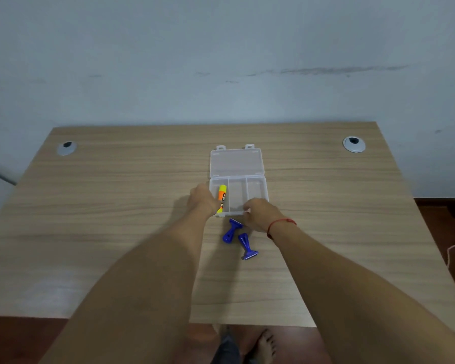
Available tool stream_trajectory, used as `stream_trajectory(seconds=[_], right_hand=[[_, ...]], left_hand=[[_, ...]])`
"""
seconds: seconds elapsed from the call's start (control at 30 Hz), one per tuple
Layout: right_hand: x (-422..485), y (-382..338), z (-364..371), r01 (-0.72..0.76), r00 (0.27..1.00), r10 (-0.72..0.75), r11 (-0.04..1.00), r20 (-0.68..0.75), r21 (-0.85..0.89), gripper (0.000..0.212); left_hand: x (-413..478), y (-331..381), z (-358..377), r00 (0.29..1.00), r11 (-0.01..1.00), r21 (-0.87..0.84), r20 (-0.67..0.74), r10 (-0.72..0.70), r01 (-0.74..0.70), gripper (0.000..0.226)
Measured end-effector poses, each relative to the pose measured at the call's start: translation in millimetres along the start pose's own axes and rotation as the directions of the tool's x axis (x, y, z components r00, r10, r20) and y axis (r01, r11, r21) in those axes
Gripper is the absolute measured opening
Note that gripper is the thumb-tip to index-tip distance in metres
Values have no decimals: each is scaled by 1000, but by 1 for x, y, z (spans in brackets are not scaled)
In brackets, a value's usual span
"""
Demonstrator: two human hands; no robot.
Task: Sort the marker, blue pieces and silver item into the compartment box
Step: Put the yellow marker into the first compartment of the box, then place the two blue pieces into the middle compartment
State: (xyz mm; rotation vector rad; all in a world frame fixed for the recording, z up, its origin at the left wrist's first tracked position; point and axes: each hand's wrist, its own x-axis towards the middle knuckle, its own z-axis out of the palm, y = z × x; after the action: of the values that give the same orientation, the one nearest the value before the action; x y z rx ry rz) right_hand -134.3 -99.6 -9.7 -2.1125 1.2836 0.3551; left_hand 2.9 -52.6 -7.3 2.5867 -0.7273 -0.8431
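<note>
Two blue pieces (239,239), T-shaped, lie beside the clear compartment box (258,191); left hand (204,200) pinches the yellow-orange marker (222,198).

Middle and right compartments of the box (258,179) lie open; both hands crowd its near edge.

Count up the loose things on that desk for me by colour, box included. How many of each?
Blue pieces: 2, on the table in front of the box
Yellow-and-orange marker: 1, in the box's left compartment
Clear compartment box: 1, lid open
Silver item: 0 in view
Total: 4
</note>
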Motion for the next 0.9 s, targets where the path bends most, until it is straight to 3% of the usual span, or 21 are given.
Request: stream_trajectory(seconds=[0.17,0.33,0.47,0.7,0.9], right_hand=[[-17,7,5,12,999,-11,999,-39,30,28],[-32,15,24,-17,1000,17,1000,18,-11,22],[-37,20,42,-17,999,19,998,31,-57,34],[-40,16,54,-54,998,53,998,-43,-42,18],[-31,18,46,-104,992,104,995,-72,4,24]], left_hand=[[-27,-9,13,999,998,55,41,-8,5,37],[-46,-19,33,996,998,64,91,12,-17,22],[-49,-31,49,986,988,104,134,99,-114,24],[-60,-34,51,978,954,227,116,174,-197,24],[-61,-26,35,992,987,96,17,125,-126,8]])
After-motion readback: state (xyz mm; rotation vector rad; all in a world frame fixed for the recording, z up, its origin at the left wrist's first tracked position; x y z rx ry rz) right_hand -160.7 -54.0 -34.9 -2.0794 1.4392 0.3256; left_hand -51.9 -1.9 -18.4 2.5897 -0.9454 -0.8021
